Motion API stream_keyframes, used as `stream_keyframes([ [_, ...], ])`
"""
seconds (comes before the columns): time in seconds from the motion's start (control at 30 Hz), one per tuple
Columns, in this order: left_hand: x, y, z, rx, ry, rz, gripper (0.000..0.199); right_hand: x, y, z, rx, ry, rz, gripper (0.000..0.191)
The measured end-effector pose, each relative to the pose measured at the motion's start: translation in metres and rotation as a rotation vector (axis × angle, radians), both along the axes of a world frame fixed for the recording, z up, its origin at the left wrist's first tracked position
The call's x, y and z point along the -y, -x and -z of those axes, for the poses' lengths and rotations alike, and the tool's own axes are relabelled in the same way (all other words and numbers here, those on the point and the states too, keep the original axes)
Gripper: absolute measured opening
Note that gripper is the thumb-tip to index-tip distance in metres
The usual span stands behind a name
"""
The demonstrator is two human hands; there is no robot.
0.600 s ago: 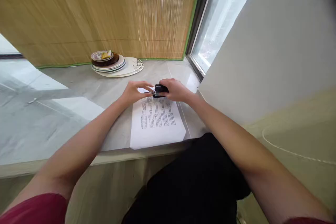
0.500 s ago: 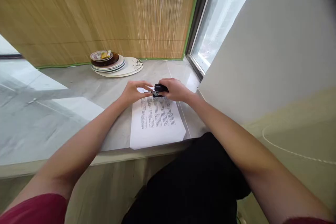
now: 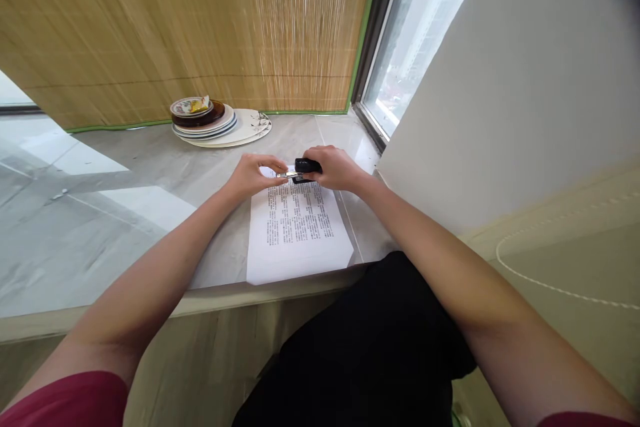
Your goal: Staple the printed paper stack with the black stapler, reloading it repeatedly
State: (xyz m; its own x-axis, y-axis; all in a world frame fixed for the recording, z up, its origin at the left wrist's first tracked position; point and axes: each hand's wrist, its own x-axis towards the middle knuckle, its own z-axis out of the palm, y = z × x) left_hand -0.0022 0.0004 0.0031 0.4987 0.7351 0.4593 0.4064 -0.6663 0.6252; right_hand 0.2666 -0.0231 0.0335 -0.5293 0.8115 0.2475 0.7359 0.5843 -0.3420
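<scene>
A black stapler (image 3: 308, 165) is held above the printed sheets, with my right hand (image 3: 336, 169) wrapped round its body from the right. Its bright metal part (image 3: 290, 175) sticks out to the left, below the black top. The thumb and forefinger of my left hand (image 3: 253, 175) close round the outer end of that metal part; the exact contact is small and hard to make out. Under both hands lies white paper (image 3: 287, 265) covered with lines of dark print, its near edge at the ledge's front. My hands hide part of its far end.
Stacked plates (image 3: 203, 123), with a small yellow-and-white item on top, stand behind on the marble ledge (image 3: 150, 147). A bamboo blind (image 3: 200, 27) hangs at the back. A window (image 3: 400, 73) and a pale wall (image 3: 525, 80) border the right side.
More of the stapler's metal part now shows, sticking out leftward between my hands. The black top sits a little higher off it. The paper has stayed in place.
</scene>
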Motion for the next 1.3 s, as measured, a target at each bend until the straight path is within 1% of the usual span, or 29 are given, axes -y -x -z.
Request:
stream_keyframes([
  [0.13, -0.003, 0.004, 0.001, -0.030, -0.124, 0.024, 0.018, -0.004, -0.007, 0.001, -0.016, 0.018, 0.009, 0.011],
  [0.2, -0.007, 0.007, 0.001, -0.043, -0.186, 0.035, 0.015, -0.006, -0.013, 0.002, -0.043, 0.026, 0.020, 0.013],
  [0.27, -0.009, 0.010, 0.000, -0.061, -0.216, 0.048, 0.014, -0.008, -0.018, 0.003, -0.079, 0.030, 0.016, 0.015],
  [0.4, -0.008, 0.007, 0.000, -0.055, -0.186, 0.058, 0.019, -0.009, -0.019, 0.004, -0.120, 0.050, -0.058, 0.017],
  [0.47, -0.004, 0.002, 0.002, -0.003, -0.132, 0.050, 0.021, -0.007, -0.013, 0.002, -0.133, 0.059, -0.101, 0.018],
  [0.53, -0.001, -0.005, 0.005, 0.055, -0.084, 0.047, 0.028, -0.004, -0.004, 0.001, -0.160, 0.063, -0.140, 0.019],
  [0.6, 0.001, -0.010, 0.008, 0.086, -0.081, 0.040, 0.029, -0.002, 0.005, 0.002, -0.184, 0.062, -0.174, 0.021],
  [0.67, 0.000, -0.013, 0.009, 0.091, -0.107, 0.024, 0.025, 0.000, 0.012, 0.003, -0.215, 0.059, -0.179, 0.022],
  [0.73, -0.001, -0.013, 0.009, 0.102, -0.129, 0.003, 0.022, 0.000, 0.016, 0.004, -0.267, 0.073, -0.147, 0.022],
  [0.8, -0.002, -0.012, 0.009, 0.096, -0.147, -0.036, 0.023, -0.001, 0.014, 0.002, -0.285, 0.096, -0.120, 0.020],
  [0.87, -0.003, -0.013, 0.008, 0.054, -0.162, -0.087, 0.025, -0.003, 0.006, -0.005, -0.242, 0.095, -0.082, 0.018],
  [0.93, -0.003, -0.014, 0.010, -0.042, -0.169, -0.097, 0.027, -0.004, -0.008, -0.013, -0.190, 0.062, 0.020, 0.016],
  [0.97, -0.003, -0.016, 0.011, -0.110, -0.165, -0.072, 0.030, -0.004, -0.017, -0.017, -0.165, 0.042, 0.095, 0.015],
  [1.03, -0.001, -0.018, 0.015, -0.286, -0.136, 0.028, 0.041, -0.005, -0.036, -0.022, -0.092, 0.023, 0.244, 0.011],
  [1.1, 0.001, -0.020, 0.019, -0.447, -0.096, 0.132, 0.049, -0.006, -0.052, -0.022, 0.009, 0.051, 0.341, 0.010],
  [1.13, 0.002, -0.021, 0.020, -0.493, -0.083, 0.160, 0.050, -0.006, -0.058, -0.021, 0.053, 0.080, 0.367, 0.011],
  [1.2, 0.004, -0.021, 0.021, -0.522, -0.084, 0.173, 0.049, -0.007, -0.065, -0.017, 0.103, 0.150, 0.379, 0.013],
  [1.3, 0.008, -0.021, 0.018, -0.508, -0.102, 0.167, 0.047, -0.008, -0.064, -0.011, 0.096, 0.224, 0.303, 0.013],
])
